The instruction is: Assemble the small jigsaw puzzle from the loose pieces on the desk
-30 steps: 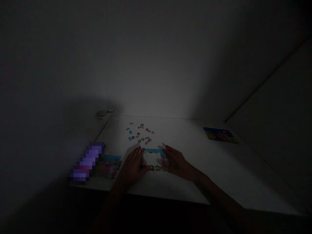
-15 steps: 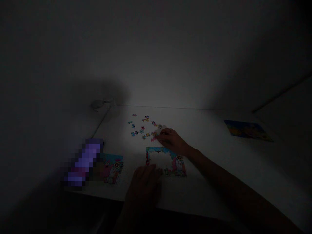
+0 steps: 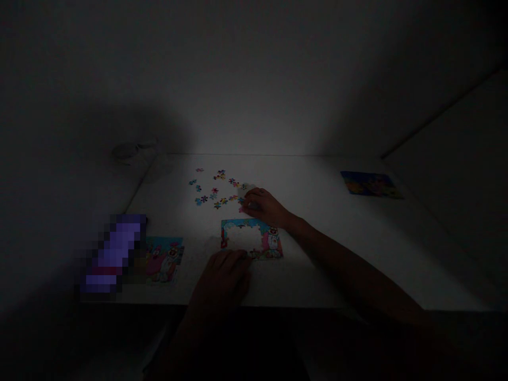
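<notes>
Jigsaw pieces [image 3: 218, 190], small and many-coloured, scattered in a loose band near the far edge of the table [image 3: 317, 174], about mid-width. Band's long axis runs left to right. Right grip [image 3: 264, 207] at the band's right end, nearer to the pieces than the left; most of them lie to its left and toward the far edge. Fingers curled down, tips among the outermost pieces, a pink piece [image 3: 241, 209] just beside them. Whether clenched on anything: cannot tell, too dark and fingers cover it. Right arm [image 3: 349, 270] crosses in from the near right. Left grip [image 3: 222, 280] well apart from the loose pieces, near the table's near edge, released, holding nothing visible, fingertips just at the near side of a puzzle border [image 3: 252, 238]. Border a rectangular ring of joined pieces, bare table at its centre, long axis left to right, lying between the loose pieces and the near edge. Picture card [image 3: 164, 259] with cartoon figures left of the border, pixelated purple object [image 3: 113, 256] overlapping its left side, form unreadable. Second printed card [image 3: 371, 184] toward the far right corner
</notes>
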The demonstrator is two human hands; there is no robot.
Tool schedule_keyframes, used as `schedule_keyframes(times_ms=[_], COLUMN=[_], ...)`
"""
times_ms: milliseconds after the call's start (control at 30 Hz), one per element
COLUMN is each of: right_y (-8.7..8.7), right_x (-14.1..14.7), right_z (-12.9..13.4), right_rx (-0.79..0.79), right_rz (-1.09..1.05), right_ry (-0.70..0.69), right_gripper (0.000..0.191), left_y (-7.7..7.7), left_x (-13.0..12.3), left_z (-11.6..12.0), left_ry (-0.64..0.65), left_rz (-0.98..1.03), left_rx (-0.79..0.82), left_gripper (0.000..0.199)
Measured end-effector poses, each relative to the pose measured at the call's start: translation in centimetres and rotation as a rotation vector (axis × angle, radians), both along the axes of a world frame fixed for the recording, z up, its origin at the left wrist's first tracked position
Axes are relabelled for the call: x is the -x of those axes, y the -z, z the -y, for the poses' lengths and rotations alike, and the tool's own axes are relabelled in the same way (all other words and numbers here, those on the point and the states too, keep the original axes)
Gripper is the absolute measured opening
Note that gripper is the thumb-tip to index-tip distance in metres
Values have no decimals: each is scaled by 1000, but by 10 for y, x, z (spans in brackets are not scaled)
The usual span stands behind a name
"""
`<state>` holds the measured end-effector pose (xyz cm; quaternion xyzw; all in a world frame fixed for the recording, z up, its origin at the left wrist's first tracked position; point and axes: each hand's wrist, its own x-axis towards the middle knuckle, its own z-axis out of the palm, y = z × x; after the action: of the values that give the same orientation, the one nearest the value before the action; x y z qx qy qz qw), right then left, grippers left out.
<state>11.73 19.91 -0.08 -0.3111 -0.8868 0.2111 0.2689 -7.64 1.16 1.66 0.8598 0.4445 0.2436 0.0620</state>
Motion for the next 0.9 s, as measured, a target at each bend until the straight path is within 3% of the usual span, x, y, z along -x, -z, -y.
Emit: schedule_keyframes(times_ms=[567, 900], right_y=[1, 5], right_x=[-24, -26], right_z=[6, 5], right_rx=[8, -9], right_rz=[6, -40], right_ry=[4, 82], right_gripper=[13, 20], left_y=[2, 0], left_x=[1, -2], left_z=[2, 6], left_ry=[28, -9], left_rz=[90, 96], left_rx=[-45, -81], left_gripper=[24, 22])
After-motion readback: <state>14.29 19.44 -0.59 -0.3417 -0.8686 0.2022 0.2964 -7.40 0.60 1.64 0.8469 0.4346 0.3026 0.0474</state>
